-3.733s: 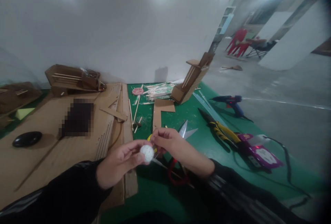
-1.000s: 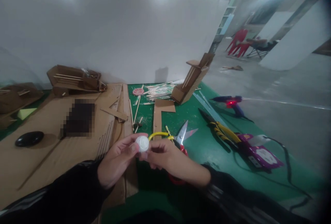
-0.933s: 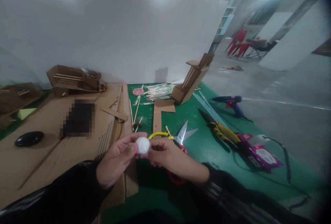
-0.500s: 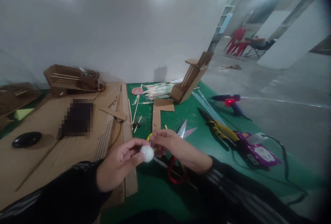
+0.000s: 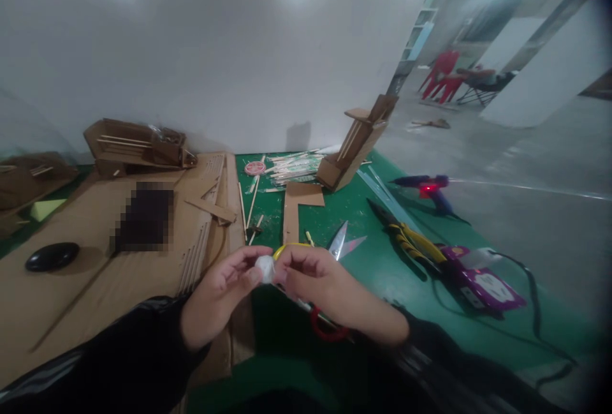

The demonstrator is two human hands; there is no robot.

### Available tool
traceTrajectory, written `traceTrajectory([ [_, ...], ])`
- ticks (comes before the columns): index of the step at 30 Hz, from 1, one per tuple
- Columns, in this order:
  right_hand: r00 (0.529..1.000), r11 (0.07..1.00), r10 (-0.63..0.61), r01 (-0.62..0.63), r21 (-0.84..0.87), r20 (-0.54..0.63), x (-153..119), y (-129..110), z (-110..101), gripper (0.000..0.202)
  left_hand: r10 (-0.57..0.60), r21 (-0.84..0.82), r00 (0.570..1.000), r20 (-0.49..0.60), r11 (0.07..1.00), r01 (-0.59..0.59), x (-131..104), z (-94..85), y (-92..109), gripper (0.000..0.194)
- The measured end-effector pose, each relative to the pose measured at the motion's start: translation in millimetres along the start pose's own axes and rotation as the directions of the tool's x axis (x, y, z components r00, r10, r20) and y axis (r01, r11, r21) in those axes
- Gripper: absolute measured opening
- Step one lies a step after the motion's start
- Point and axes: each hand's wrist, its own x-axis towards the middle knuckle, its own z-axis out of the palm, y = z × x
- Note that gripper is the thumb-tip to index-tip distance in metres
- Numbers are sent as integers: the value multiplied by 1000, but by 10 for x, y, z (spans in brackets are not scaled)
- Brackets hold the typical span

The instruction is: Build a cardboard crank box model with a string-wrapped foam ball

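Between my two hands is a small white ball (image 5: 264, 269), its surface too blurred to name the material. My left hand (image 5: 222, 293) grips it from the left with thumb and fingers. From the right, my right hand (image 5: 310, 277) pinches at the ball's edge; whatever lies under its fingertips is hidden. Scissors with silver blades (image 5: 338, 242) and a red handle (image 5: 329, 331) lie on the green table, partly behind my right hand and wrist. Something yellow and curved (image 5: 280, 250) shows just behind my right fingers.
Sheets of cardboard (image 5: 157, 280) lie on the left. Wooden sticks (image 5: 294, 168), a cardboard stand (image 5: 356, 143) and an L-shaped cardboard piece (image 5: 291, 210) stand or lie ahead. Rightward are pliers (image 5: 406, 235), a blue glue gun (image 5: 425, 187) and a purple power strip (image 5: 488, 283) with a black cord.
The ball has shifted slightly left and up, and turned in my fingers. My right hand has moved down beside it, its fingers now at the ball's right edge.
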Motion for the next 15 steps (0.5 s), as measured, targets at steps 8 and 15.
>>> traceTrajectory([
  [8,995,954,-95,93,-285,5,-27,87,90,24,41,-173,996,-80,983,-55,-1,-19,-73,33],
  [15,995,988,94,-89,-127,32,102,228,27,30,71,-315,994,84,948,-41,-57,25,29,32],
])
